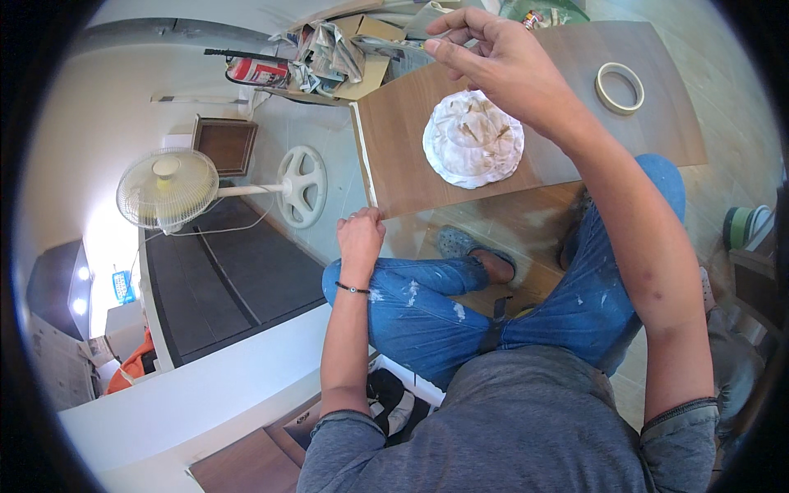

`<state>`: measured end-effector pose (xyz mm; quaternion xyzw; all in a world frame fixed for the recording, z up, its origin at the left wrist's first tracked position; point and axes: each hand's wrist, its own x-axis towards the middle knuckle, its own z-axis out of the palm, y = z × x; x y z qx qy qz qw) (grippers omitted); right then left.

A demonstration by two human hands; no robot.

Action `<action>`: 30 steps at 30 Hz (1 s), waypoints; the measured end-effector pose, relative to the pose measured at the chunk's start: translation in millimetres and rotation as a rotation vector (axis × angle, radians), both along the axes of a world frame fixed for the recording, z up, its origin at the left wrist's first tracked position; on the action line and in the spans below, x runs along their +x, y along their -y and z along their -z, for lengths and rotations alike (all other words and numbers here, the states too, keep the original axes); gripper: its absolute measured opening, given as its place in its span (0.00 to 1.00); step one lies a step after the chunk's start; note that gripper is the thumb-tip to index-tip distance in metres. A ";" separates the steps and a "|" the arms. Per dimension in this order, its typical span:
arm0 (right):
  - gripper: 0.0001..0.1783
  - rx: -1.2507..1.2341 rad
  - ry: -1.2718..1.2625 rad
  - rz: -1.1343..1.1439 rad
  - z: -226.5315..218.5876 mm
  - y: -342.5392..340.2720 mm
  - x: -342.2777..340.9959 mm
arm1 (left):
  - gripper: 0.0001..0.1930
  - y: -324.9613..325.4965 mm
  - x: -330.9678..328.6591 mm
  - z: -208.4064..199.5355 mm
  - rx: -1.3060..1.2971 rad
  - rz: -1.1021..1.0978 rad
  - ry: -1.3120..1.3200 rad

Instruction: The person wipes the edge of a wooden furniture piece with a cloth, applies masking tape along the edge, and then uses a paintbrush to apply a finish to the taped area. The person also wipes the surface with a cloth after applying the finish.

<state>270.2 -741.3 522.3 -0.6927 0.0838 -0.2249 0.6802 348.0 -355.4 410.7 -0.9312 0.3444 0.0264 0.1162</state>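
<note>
- A ring of pale tape [622, 109] lies on the brown tabletop [394, 168], and the person's right forearm [610, 168] crosses between it and the white piece.
- Beyond the tabletop I see crumpled newspapers [329, 56], a cardboard box [374, 78], a red fire extinguisher [261, 72] and part of a green tray [567, 11].
- The white, round, wrinkled piece [472, 148], with brownish marks, lies just below the right hand [467, 49] as I look; the hand is raised and overlaps its upper side from this view.
- The right hand's fingers are bent, thumb near the forefinger; I can't tell whether something small is pinched there.
- The left hand [362, 234], well apart from the piece, is curled against the tabletop's near corner; whether it grips is unclear.
- A pale strip [366, 156] runs along the tabletop's left edge.
- Left of it, a pale standing fan [167, 187] leans over on the tiled floor [275, 135].
</note>
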 end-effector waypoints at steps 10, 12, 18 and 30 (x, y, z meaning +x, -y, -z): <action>0.16 0.085 -0.024 -0.044 -4.7 0.1 -3.0 | 0.07 -9.5 4.7 -2.5 -0.177 -0.141 -0.076; 0.15 0.104 -0.041 -0.058 -7.3 0.3 -6.0 | 0.08 -13.0 4.7 -2.3 -0.163 -0.191 -0.044; 0.15 0.109 -0.060 -0.059 -4.1 -0.4 -3.5 | 0.09 -4.0 -3.4 -10.2 -0.082 -0.230 -0.083; 0.18 0.046 -0.066 -0.047 -3.0 -1.4 -0.9 | 0.06 -7.5 5.7 3.4 -0.068 -0.129 -0.017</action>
